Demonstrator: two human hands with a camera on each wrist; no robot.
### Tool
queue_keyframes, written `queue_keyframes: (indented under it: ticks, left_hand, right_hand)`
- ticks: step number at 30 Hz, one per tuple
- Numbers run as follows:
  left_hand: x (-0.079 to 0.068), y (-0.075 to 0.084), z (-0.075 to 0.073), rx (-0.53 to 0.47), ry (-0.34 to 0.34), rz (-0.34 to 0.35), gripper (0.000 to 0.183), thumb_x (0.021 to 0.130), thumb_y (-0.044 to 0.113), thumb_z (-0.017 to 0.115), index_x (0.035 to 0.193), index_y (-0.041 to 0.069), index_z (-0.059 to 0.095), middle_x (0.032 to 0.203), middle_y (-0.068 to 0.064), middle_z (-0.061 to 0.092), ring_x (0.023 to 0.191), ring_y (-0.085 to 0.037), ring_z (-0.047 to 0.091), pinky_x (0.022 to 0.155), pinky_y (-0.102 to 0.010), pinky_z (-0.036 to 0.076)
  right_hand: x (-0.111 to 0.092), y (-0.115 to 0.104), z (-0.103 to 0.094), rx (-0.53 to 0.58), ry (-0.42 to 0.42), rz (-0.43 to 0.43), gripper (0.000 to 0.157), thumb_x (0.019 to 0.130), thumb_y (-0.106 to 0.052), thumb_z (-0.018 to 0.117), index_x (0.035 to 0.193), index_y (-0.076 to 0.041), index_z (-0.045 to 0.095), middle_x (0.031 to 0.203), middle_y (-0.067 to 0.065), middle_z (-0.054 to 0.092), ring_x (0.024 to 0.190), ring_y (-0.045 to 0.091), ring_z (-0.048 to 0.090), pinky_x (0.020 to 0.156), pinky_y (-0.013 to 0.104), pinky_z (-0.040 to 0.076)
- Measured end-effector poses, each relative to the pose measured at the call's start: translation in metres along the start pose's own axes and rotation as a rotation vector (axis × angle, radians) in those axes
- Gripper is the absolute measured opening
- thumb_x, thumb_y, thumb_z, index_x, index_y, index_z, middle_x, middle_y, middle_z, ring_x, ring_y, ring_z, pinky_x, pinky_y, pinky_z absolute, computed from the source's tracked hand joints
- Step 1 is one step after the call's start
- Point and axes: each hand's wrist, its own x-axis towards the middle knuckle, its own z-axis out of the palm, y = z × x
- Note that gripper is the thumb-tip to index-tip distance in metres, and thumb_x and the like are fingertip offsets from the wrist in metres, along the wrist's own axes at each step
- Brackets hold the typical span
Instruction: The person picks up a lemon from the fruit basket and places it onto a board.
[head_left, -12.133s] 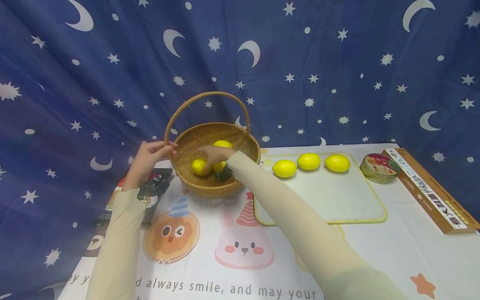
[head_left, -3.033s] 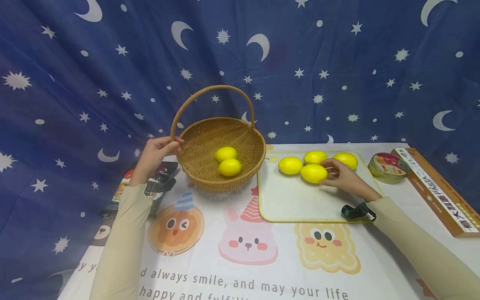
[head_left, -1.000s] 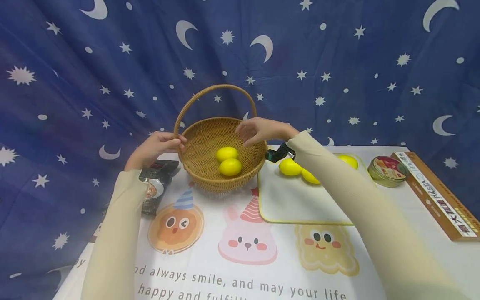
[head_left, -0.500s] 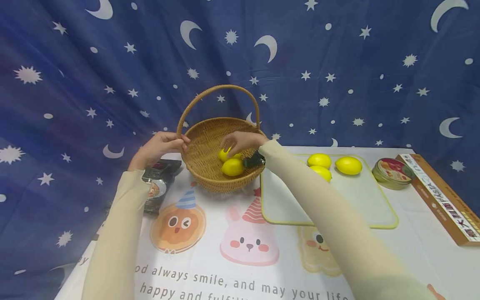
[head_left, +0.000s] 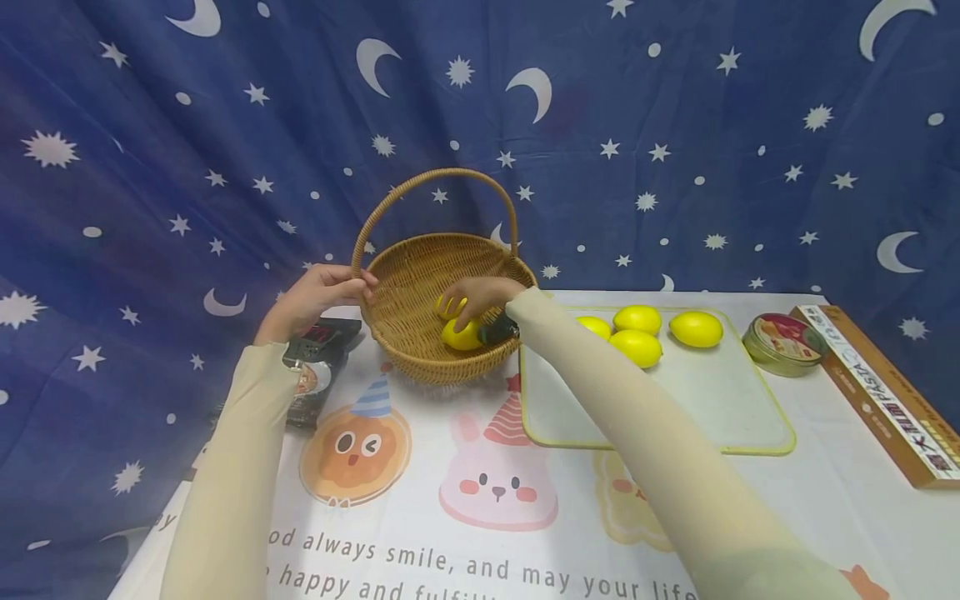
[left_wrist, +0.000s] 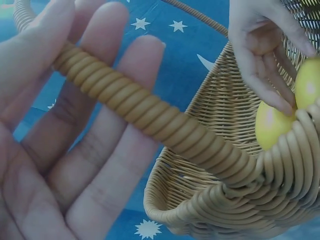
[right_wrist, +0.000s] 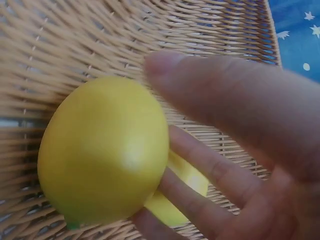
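Note:
Two yellow lemons lie in the wicker basket [head_left: 405,287]. My right hand [head_left: 483,292] is inside it, over the front lemon [right_wrist: 105,155]. In the right wrist view the thumb stands a little off this lemon, and the fairly straight fingers [right_wrist: 215,167] run along its far side. The back lemon [right_wrist: 192,182] shows partly behind those fingers. My left hand [head_left: 311,296] holds the foot of the basket's arched handle [left_wrist: 125,95], thumb on one side and fingers on the other.
Several lemons [head_left: 636,348] sit on a white board [head_left: 675,408] with a yellow edge, partly behind my right sleeve. To its right stand a round tin [head_left: 785,343] and a long pasta box [head_left: 877,392]. A black package [head_left: 318,371] lies left of the basket.
A lemon has gone from the basket to the board in my right hand, which came back and just lowered from the back lemon toward the front one. My left hand keeps holding the handle.

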Motion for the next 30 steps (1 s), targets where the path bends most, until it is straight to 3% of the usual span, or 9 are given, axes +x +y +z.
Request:
queue_keyframes:
  ticks: [3,7,13,16,19,23,26,30]
  left_hand:
    - [-0.001,-0.0002,0.0009,0.006,-0.002,0.014,0.015,0.095,0.016,0.055,0.1,0.008,0.067,0.082,0.009,0.069,0.088,-0.005,0.065,0.082,-0.018,0.053]
    - [-0.0012,0.0006,0.0026,0.032,-0.011,0.022,0.013,0.095,0.017,0.055,0.097,0.016,0.068,0.082,0.01,0.069,0.089,-0.004,0.065,0.084,-0.018,0.052]
    - [-0.0015,0.0025,0.0045,0.033,-0.012,0.02,0.014,0.095,0.017,0.055,0.092,0.023,0.068,0.082,0.011,0.068,0.09,-0.004,0.064,0.084,-0.018,0.052]
    - [-0.0017,0.0028,0.005,0.02,-0.014,0.022,0.016,0.095,0.016,0.055,0.092,0.023,0.068,0.082,0.011,0.068,0.09,-0.004,0.064,0.084,-0.018,0.053]
    - [-0.0018,0.0026,0.0052,0.009,-0.015,0.026,0.016,0.095,0.014,0.055,0.092,0.023,0.069,0.081,0.011,0.068,0.089,-0.004,0.065,0.083,-0.019,0.053]
    - [-0.0019,0.0026,0.0056,0.018,-0.013,0.026,0.017,0.095,0.015,0.055,0.091,0.024,0.069,0.081,0.011,0.068,0.089,-0.004,0.064,0.084,-0.018,0.052]
    - [-0.0017,0.002,0.0054,0.031,-0.011,0.025,0.016,0.095,0.016,0.055,0.09,0.025,0.068,0.081,0.012,0.068,0.09,-0.004,0.064,0.084,-0.018,0.052]
    - [-0.002,0.0009,0.0049,0.021,-0.012,0.029,0.016,0.095,0.015,0.055,0.092,0.022,0.069,0.081,0.011,0.068,0.09,-0.004,0.064,0.084,-0.019,0.052]
  right_hand:
    - [0.0001,0.001,0.0015,-0.1,-0.013,0.028,0.053,0.082,-0.013,0.071,0.132,-0.011,0.054,0.14,0.01,0.049,0.131,0.025,0.043,0.107,0.035,0.041]
    - [-0.0002,0.0032,0.0026,-0.181,-0.038,0.028,0.056,0.079,-0.012,0.07,0.132,-0.013,0.055,0.143,0.008,0.047,0.131,0.024,0.039,0.112,0.038,0.032]
    - [0.0015,0.0056,0.0041,-0.208,-0.075,-0.023,0.059,0.078,-0.008,0.067,0.135,-0.009,0.051,0.14,0.01,0.051,0.117,0.02,0.046,0.107,0.035,0.036]
    - [0.0018,0.0058,0.0048,-0.212,-0.072,0.003,0.057,0.08,-0.011,0.068,0.134,-0.01,0.051,0.139,0.008,0.051,0.119,0.019,0.045,0.107,0.034,0.035]
    - [0.0017,0.0054,0.0055,-0.235,-0.074,0.006,0.051,0.08,-0.013,0.069,0.13,-0.012,0.057,0.127,0.005,0.059,0.111,0.017,0.046,0.101,0.03,0.038]
    - [0.0015,0.0044,0.0066,-0.279,-0.109,-0.048,0.04,0.079,-0.009,0.068,0.119,-0.014,0.065,0.099,0.002,0.059,0.088,0.014,0.045,0.078,0.023,0.039]
    - [0.0019,0.0039,0.0074,-0.264,-0.153,-0.056,0.044,0.079,-0.006,0.067,0.122,-0.017,0.062,0.102,0.005,0.054,0.08,0.012,0.046,0.07,0.018,0.041]
    - [0.003,0.0036,0.0078,-0.304,-0.184,-0.056,0.054,0.081,-0.009,0.067,0.132,-0.021,0.055,0.12,0.005,0.054,0.096,0.015,0.045,0.084,0.023,0.041]
